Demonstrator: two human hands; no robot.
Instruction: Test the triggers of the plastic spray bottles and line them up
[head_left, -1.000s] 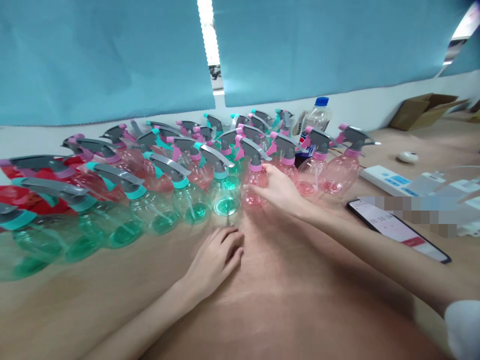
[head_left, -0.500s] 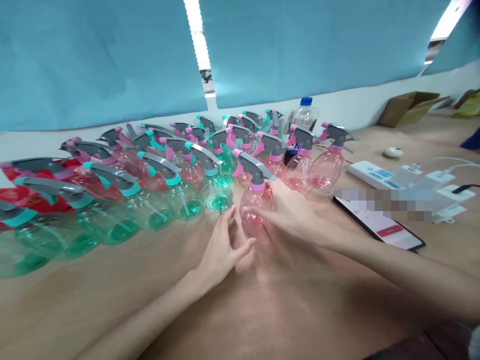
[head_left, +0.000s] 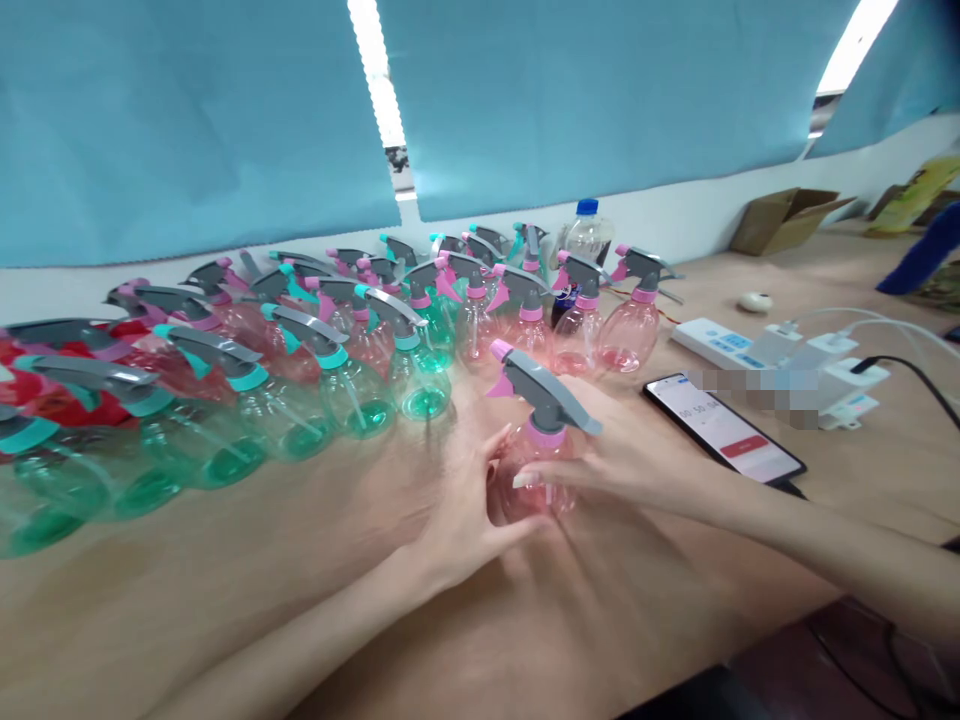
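Note:
A pink spray bottle with a grey and pink trigger head stands close in front of me, its nozzle towards the left. My right hand is closed round its body from the right, thumb across the front. From the left, my left hand curves round the lower body, fingers behind and thumb in front. The bottle's far side is hidden. Just left of it stands a green spray bottle with a turquoise collar. Behind is a pink spray bottle among several more pink and green ones in rows.
To the right lie a phone and a white power strip with chargers and cables. A blue-capped drink bottle stands behind the spray bottles. An open cardboard box is at the back right. Red plastic lies at the left.
The pink spray bottle has come nearer and slightly right with my right hand on it. My left hand, apart from it before, is now round its left side. The view has shifted slightly right.

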